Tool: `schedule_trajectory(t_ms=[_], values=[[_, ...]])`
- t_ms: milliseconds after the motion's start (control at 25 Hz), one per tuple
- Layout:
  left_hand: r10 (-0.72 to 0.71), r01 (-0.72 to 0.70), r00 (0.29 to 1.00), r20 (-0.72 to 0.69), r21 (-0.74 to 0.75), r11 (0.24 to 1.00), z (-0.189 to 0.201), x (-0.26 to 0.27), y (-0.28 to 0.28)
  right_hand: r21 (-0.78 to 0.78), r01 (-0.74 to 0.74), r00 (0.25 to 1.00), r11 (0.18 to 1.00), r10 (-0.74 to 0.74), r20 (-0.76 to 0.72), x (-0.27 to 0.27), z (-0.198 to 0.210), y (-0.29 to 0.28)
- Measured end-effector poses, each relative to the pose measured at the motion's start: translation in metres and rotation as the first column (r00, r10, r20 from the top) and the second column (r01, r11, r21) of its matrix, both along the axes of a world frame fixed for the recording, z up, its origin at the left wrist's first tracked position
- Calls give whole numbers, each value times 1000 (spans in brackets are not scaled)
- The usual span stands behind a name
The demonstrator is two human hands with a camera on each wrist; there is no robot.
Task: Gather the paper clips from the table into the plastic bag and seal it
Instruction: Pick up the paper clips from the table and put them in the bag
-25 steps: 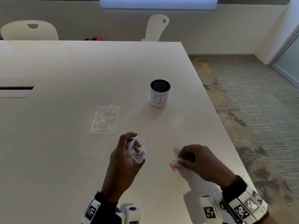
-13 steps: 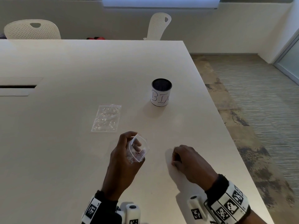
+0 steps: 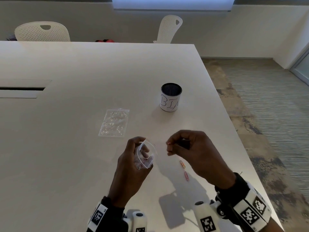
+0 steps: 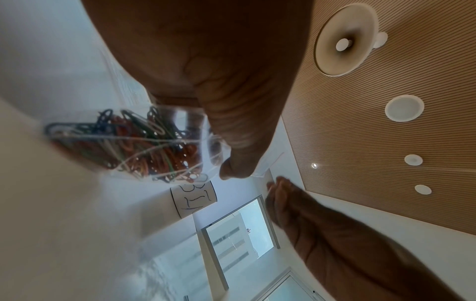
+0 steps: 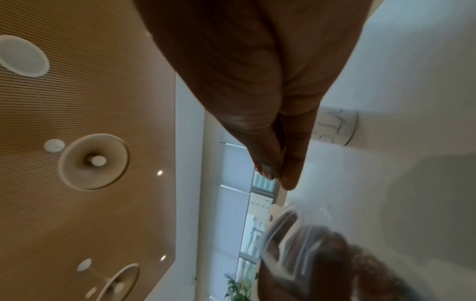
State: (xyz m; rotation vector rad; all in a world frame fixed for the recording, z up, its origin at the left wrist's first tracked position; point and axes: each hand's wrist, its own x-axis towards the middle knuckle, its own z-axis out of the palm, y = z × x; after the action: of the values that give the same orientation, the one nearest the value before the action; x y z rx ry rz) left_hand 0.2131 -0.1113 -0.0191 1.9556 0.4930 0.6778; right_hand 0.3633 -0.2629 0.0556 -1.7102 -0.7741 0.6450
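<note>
My left hand (image 3: pixel 133 158) holds a small clear plastic bag (image 3: pixel 146 155) just above the table with its mouth open toward the right. Several coloured paper clips (image 4: pixel 134 146) lie bunched in its bottom. My right hand (image 3: pixel 170 147) hovers a little right of the bag's mouth, thumb and forefinger pinched together (image 5: pixel 278 171). A bit of pink clip (image 3: pixel 169 143) shows at the tips; the rest is hidden in the fingers. An orange paper clip (image 3: pixel 182 164) and a pink paper clip (image 3: pixel 186 176) lie on the table under the right hand.
A second clear bag (image 3: pixel 114 122) lies flat on the white table (image 3: pixel 66 148) beyond my left hand. A mesh cup labelled BIN (image 3: pixel 170 97) stands farther back on the right. The table's right edge (image 3: pixel 237 148) runs close to my right hand. Two white chairs stand behind.
My right hand has lifted off the table and moved up toward the bag's mouth with its fingers pinched. Two clips now show on the table beneath it. The left hand and bag stayed put.
</note>
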Motion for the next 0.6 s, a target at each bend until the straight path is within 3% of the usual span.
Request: schedule_trajectory(t_ms=[240, 480, 600], values=[[23, -22, 999, -41, 25, 999, 1, -2, 0, -36, -154, 932, 987, 157, 328, -31, 7, 35], [29, -27, 999, -26, 66, 997, -2, -1, 3, -19, -92, 908, 996, 92, 409, -22, 6, 35], [35, -34, 999, -29, 38, 999, 0, -1, 1, -74, -120, 879, 990, 141, 456, -24, 3, 37]])
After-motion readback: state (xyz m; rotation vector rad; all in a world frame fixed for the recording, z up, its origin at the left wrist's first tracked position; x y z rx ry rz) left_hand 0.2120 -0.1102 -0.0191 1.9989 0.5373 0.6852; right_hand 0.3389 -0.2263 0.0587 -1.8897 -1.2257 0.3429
